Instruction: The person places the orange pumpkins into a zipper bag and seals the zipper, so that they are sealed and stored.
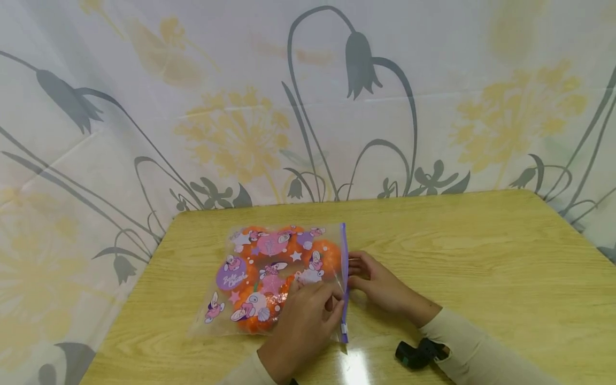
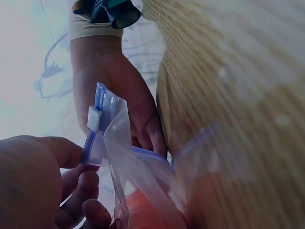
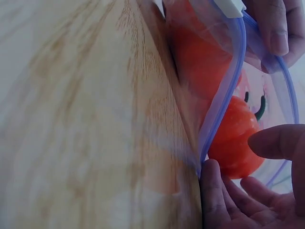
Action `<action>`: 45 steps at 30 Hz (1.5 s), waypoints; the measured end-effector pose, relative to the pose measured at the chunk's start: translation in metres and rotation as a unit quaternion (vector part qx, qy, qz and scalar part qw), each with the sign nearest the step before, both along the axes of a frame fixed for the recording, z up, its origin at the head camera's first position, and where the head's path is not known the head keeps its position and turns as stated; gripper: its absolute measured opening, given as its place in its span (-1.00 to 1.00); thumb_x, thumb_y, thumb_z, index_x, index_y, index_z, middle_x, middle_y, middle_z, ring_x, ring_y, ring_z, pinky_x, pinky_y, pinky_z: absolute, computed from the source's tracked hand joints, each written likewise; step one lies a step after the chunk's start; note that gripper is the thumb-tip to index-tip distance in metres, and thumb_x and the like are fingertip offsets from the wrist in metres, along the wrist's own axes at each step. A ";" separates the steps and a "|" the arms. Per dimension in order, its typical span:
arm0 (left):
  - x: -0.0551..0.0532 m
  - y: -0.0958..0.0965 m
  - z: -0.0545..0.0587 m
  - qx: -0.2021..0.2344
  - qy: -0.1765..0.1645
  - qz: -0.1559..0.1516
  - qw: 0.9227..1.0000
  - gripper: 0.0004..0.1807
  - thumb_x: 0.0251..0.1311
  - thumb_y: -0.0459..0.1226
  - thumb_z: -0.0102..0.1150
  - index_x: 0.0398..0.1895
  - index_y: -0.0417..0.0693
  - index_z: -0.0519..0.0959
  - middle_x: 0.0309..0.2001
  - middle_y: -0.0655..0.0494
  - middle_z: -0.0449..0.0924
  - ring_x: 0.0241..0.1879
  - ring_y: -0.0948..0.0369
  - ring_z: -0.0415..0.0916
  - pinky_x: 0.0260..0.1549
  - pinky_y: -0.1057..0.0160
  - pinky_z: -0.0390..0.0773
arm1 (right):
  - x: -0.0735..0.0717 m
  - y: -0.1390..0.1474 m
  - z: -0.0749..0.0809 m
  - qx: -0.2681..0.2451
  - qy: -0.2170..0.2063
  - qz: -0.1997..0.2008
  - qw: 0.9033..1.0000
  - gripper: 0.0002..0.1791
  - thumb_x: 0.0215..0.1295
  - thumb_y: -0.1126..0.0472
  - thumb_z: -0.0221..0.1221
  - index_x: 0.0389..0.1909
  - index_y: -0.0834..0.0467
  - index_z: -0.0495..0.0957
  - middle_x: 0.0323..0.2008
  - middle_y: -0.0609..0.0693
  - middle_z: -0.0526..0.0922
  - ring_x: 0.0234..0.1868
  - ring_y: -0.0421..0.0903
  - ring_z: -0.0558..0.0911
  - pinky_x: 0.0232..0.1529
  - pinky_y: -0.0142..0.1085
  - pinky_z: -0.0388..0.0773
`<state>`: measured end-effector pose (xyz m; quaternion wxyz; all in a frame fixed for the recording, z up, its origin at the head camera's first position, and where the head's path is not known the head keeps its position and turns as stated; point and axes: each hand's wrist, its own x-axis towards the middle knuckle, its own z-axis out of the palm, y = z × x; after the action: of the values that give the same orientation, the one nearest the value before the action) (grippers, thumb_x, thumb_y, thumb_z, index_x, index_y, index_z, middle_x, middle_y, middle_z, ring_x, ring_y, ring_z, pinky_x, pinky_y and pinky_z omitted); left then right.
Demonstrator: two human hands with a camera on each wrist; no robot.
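A clear zip bag (image 1: 271,240) printed with pink cartoon figures lies flat on the table, with several small orange pumpkins (image 3: 233,143) inside. Its purple-blue zipper edge (image 1: 344,256) faces right, the mouth parted. The white slider (image 2: 94,118) sits near the zipper's near end. My left hand (image 1: 305,315) pinches the upper edge of the mouth and lifts it off the lower one. At the opening is my right hand (image 1: 382,286), its fingers against the lower edge and its thumb apart from them. One green-stemmed pumpkin shows just inside, beside that thumb.
The wood-grain table (image 1: 457,246) extends on both sides of the bag. Behind it hangs a pale curtain (image 1: 240,64) with grey and yellow flowers. A black wrist device (image 1: 416,354) is strapped at the right sleeve.
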<state>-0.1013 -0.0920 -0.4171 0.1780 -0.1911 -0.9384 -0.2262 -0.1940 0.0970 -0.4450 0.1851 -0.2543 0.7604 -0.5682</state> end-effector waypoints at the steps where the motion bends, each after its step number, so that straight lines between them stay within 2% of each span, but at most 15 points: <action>1: 0.000 0.000 0.000 -0.002 -0.001 0.000 1.000 -0.93 0.25 -0.11 0.31 -0.34 0.22 0.59 -0.54 0.47 0.37 -0.52 0.50 0.22 -0.27 0.36 0.19 | 0.000 0.000 0.000 -0.008 -0.007 0.000 1.000 -0.43 0.46 0.29 0.05 0.41 0.35 0.17 0.30 0.35 0.42 0.30 0.25 0.47 0.20 -0.14 0.55; 6: 0.001 0.000 0.000 -0.009 0.000 -0.001 1.000 -0.94 0.26 -0.10 0.30 -0.32 0.22 0.60 -0.52 0.46 0.39 -0.50 0.50 0.24 -0.25 0.34 0.22 | 0.002 0.001 0.001 -0.006 -0.002 0.002 1.000 -0.41 0.47 0.25 0.06 0.44 0.34 0.20 0.29 0.33 0.45 0.29 0.24 0.49 0.16 -0.24 0.55; 11: 0.001 0.000 0.001 -0.014 0.009 0.003 1.000 -0.91 0.24 -0.10 0.31 -0.36 0.20 0.60 -0.52 0.44 0.42 -0.46 0.45 0.28 -0.17 0.27 0.33 | 0.006 -0.001 0.003 0.022 0.016 0.023 0.999 -0.37 0.49 0.22 0.03 0.50 0.32 0.15 0.28 0.30 0.44 0.28 0.25 0.49 0.25 -0.01 0.48; 14: 0.001 0.000 0.001 -0.019 0.020 0.008 1.000 -0.90 0.21 -0.11 0.34 -0.38 0.20 0.60 -0.52 0.42 0.42 -0.43 0.40 0.29 -0.17 0.27 0.30 | 0.008 -0.003 0.003 0.022 0.016 0.031 0.999 -0.36 0.50 0.21 0.02 0.51 0.29 0.13 0.32 0.32 0.39 0.30 0.28 0.47 0.28 0.12 0.44; 17: 0.001 0.000 0.000 -0.025 0.025 0.008 0.999 -0.91 0.20 -0.11 0.35 -0.38 0.19 0.61 -0.53 0.40 0.41 -0.43 0.39 0.28 -0.20 0.29 0.24 | 0.008 -0.004 0.004 0.024 0.015 0.031 0.999 -0.36 0.50 0.20 0.02 0.51 0.28 0.12 0.33 0.31 0.39 0.31 0.28 0.46 0.29 0.13 0.43; 24: 0.001 -0.001 0.001 -0.032 0.023 0.004 0.999 -0.91 0.20 -0.11 0.35 -0.37 0.19 0.62 -0.54 0.39 0.41 -0.43 0.39 0.29 -0.19 0.28 0.25 | 0.005 -0.003 0.001 0.015 -0.014 -0.002 1.000 -0.38 0.46 0.25 0.05 0.47 0.26 0.12 0.32 0.29 0.42 0.33 0.22 0.43 0.28 0.00 0.46; 29: 0.002 -0.001 0.002 -0.033 0.025 0.003 0.999 -0.91 0.20 -0.10 0.35 -0.36 0.18 0.62 -0.52 0.40 0.44 -0.42 0.40 0.31 -0.16 0.26 0.30 | 0.004 -0.001 0.001 0.007 -0.001 0.013 1.000 -0.39 0.44 0.28 0.05 0.47 0.27 0.18 0.27 0.26 0.47 0.29 0.21 0.47 0.22 -0.17 0.47; 34: 0.002 -0.001 0.002 -0.040 0.025 0.004 0.999 -0.91 0.21 -0.10 0.34 -0.35 0.19 0.63 -0.49 0.39 0.50 -0.40 0.39 0.37 -0.12 0.22 0.35 | 0.003 -0.001 0.002 0.023 0.012 0.029 0.999 -0.36 0.46 0.24 0.04 0.51 0.23 0.17 0.27 0.21 0.49 0.28 0.19 0.49 0.27 -0.06 0.41; 38: 0.003 -0.001 0.003 -0.070 0.018 0.006 0.997 -0.89 0.23 -0.05 0.31 -0.28 0.19 0.67 -0.37 0.36 0.63 -0.29 0.33 0.50 -0.07 0.15 0.37 | 0.003 -0.001 0.003 0.023 0.004 0.021 1.000 -0.38 0.48 0.19 0.06 0.50 0.20 0.20 0.30 0.20 0.48 0.30 0.19 0.48 0.29 -0.03 0.39; 42: 0.006 -0.005 0.002 -0.111 0.020 -0.003 0.994 -0.77 0.21 0.05 0.30 -0.17 0.21 0.68 -0.20 0.33 0.69 -0.14 0.24 0.55 -0.07 0.11 0.35 | 0.000 0.001 0.001 -0.018 -0.031 0.002 0.999 -0.46 0.50 0.27 0.00 0.45 0.28 0.25 0.31 0.28 0.45 0.28 0.16 0.51 0.20 -0.20 0.52; 45: 0.009 -0.008 0.002 -0.142 0.030 -0.012 0.989 -0.67 0.15 0.13 0.31 -0.11 0.23 0.65 -0.20 0.32 0.67 -0.14 0.23 0.52 -0.09 0.14 0.33 | -0.001 0.004 0.003 -0.056 -0.066 -0.026 0.996 -0.51 0.51 0.32 -0.04 0.40 0.35 0.26 0.29 0.35 0.42 0.21 0.05 0.58 0.11 -0.28 0.60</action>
<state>-0.0926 -0.0999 -0.4146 0.1748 -0.2323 -0.9528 -0.0870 -0.1953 0.1012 -0.4420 0.2055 -0.2070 0.7198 -0.6299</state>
